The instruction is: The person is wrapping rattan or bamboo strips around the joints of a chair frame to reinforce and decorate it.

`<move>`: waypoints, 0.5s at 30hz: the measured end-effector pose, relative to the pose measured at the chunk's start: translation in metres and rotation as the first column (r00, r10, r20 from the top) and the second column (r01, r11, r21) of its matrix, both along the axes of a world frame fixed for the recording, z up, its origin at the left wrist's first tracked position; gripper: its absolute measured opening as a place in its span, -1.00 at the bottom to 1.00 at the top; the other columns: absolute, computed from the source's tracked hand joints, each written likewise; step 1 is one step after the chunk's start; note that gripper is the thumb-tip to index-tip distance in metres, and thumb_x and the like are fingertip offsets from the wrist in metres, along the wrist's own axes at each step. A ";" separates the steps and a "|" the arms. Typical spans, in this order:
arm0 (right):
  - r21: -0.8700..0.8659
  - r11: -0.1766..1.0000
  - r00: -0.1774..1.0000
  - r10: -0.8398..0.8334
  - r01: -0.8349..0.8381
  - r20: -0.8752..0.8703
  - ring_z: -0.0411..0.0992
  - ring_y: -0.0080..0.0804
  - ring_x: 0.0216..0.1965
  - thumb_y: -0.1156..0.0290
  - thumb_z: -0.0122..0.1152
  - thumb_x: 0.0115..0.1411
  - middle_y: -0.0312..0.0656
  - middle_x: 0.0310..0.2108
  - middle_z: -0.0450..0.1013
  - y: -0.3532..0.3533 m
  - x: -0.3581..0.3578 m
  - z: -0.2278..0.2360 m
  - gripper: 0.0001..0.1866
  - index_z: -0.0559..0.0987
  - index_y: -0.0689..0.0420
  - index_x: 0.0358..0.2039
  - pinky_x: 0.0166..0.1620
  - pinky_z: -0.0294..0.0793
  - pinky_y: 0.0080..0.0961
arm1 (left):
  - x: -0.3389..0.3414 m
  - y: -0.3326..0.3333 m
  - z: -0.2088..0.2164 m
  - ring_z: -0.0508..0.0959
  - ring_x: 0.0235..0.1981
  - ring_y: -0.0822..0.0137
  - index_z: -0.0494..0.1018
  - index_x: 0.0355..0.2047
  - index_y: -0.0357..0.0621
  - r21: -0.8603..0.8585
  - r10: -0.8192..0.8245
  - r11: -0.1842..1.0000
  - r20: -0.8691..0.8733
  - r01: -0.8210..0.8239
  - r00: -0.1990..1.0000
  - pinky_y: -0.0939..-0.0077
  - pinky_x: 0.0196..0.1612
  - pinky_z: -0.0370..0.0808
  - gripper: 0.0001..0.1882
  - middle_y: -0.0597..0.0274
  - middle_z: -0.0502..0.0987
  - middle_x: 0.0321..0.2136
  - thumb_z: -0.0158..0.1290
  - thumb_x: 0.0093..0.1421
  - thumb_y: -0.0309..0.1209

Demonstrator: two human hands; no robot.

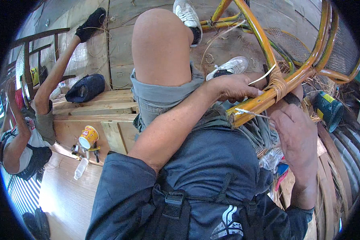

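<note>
Left grip [237, 87]: against the glossy yellow-brown pole [259, 102], can't tell how closed | right grip [294, 125]: pinching a thin rod [255, 113] | pole: between both grips, cane binding [279, 85] near left

Left hand [238, 86] and right hand [295, 126] at a pole [254, 105]

The left thumb lies against the glossy yellow pole, near a cane wrap [279, 85]. The right hand pinches a thin rod [254, 113] at the pole's end. Off left, a co-worker [22, 144] sits near a yellow cup [89, 137] and clear bottle [81, 169].
</note>
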State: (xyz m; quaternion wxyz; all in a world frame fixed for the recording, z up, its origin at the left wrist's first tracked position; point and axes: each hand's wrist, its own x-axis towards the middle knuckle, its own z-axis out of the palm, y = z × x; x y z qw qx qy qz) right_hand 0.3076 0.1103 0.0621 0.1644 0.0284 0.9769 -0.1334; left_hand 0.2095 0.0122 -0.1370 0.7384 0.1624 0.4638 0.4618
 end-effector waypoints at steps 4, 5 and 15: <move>-0.027 1.000 1.000 0.008 -0.009 -0.013 0.43 -0.15 -0.43 0.48 0.18 -0.02 -0.15 -0.45 0.37 0.001 0.001 0.004 -0.88 0.50 0.11 -0.41 -0.41 0.40 -0.25 | -0.003 0.002 0.000 0.21 -0.67 0.64 0.40 0.03 -0.03 -0.074 -0.094 0.993 -0.010 0.093 0.996 0.71 -0.65 0.12 -0.58 0.50 0.43 -0.52 0.06 0.20 -0.14; -0.042 0.999 1.000 -0.005 0.006 0.013 0.43 -0.16 -0.42 0.48 0.18 -0.01 -0.16 -0.44 0.37 0.001 0.003 0.005 -0.89 0.50 0.11 -0.40 -0.40 0.40 -0.26 | -0.004 0.002 0.001 0.20 -0.67 0.64 0.39 0.04 -0.03 -0.061 -0.098 0.993 -0.017 0.096 0.995 0.71 -0.65 0.11 -0.57 0.50 0.42 -0.52 0.06 0.20 -0.15; -0.135 0.981 0.989 -0.130 0.138 0.066 0.43 -0.20 -0.37 0.50 0.19 0.03 -0.20 -0.38 0.38 0.000 0.039 -0.015 -0.83 0.46 0.09 -0.32 -0.36 0.43 -0.32 | -0.003 -0.003 0.005 0.16 -0.68 0.65 0.32 0.11 -0.02 0.058 0.020 0.998 0.010 -0.020 1.000 0.71 -0.65 0.09 -0.50 0.53 0.37 -0.54 0.07 0.19 -0.18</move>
